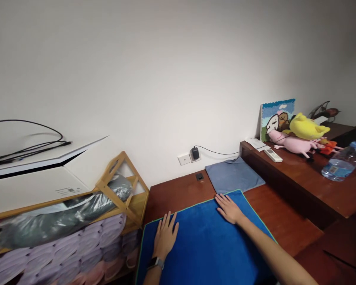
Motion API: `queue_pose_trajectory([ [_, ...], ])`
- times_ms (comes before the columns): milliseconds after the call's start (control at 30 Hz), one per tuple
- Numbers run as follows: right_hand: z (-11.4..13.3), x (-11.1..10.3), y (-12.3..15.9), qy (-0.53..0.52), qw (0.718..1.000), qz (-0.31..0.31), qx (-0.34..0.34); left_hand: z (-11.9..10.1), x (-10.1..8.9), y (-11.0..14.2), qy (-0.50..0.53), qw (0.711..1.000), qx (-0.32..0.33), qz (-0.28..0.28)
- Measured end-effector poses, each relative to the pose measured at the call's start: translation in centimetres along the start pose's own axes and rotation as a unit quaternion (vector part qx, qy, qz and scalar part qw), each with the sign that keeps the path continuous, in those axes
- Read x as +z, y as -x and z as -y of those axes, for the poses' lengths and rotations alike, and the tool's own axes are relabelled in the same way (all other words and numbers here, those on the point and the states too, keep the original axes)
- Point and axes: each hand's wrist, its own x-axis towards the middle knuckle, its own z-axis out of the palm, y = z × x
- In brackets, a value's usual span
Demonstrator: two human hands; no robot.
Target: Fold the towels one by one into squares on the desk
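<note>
A blue cloth (200, 241) with a light green edge lies spread over the reddish-brown wooden desk (178, 186). My left hand (165, 235), with a watch (156, 263) on its wrist, rests flat near the cloth's far left corner, fingers stretched out. Close to the far edge, further right, my right hand (230, 209) lies flat on the cloth with its fingers extended. Neither hand grips anything. Just beyond the right hand is a folded grey-blue cloth (234, 174). The near part of the blue cloth runs out of the frame.
On the left stands a wooden rack (130, 176) with a white box (47, 182) and a plastic-wrapped bundle (62, 213). A raised desk section at right bears a water bottle (342, 164), plush toys (307, 128), a remote (273, 155) and a picture (277, 114). A charger (195, 153) is plugged into the wall.
</note>
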Motion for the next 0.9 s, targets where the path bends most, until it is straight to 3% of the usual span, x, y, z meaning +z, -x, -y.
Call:
queue_pose_trajectory([
  [100,-1.7,0.3,0.1,-0.004,0.999,0.02,0.041,1.3,0.8,0.3,0.001,0.999,-0.017,0.033],
  [233,-7.9,-0.5,3.3,0.018,0.986,0.026,0.166,5.0,1.6,1.7,-0.03,0.998,-0.048,0.022],
  [300,-10.0,-0.9,4.5,0.021,0.979,0.028,0.202,5.8,1.6,2.1,-0.042,0.998,-0.047,0.018],
  [400,-10.9,-1.0,5.2,0.018,0.977,0.028,0.213,5.4,1.2,2.0,-0.046,0.998,-0.047,0.014],
  [600,-10.5,-1.4,5.1,0.023,0.974,0.034,0.222,4.2,0.5,1.8,-0.052,0.996,-0.063,0.023],
  [667,-9.3,-1.7,4.5,0.038,0.974,0.013,0.222,4.1,0.4,1.8,-0.058,0.996,-0.068,0.03],
  [733,-6.5,-1.5,3.2,0.047,0.981,-0.015,0.186,4.2,0.4,1.8,-0.062,0.995,-0.073,0.036],
  [800,-1.7,-0.6,1.2,0.032,0.993,-0.024,0.111,4.2,0.4,1.8,-0.063,0.994,-0.076,0.04],
  [900,6.8,2.2,-1.8,-0.028,1.0,0.011,-0.005,4.2,0.4,1.7,-0.063,0.994,-0.077,0.041],
])
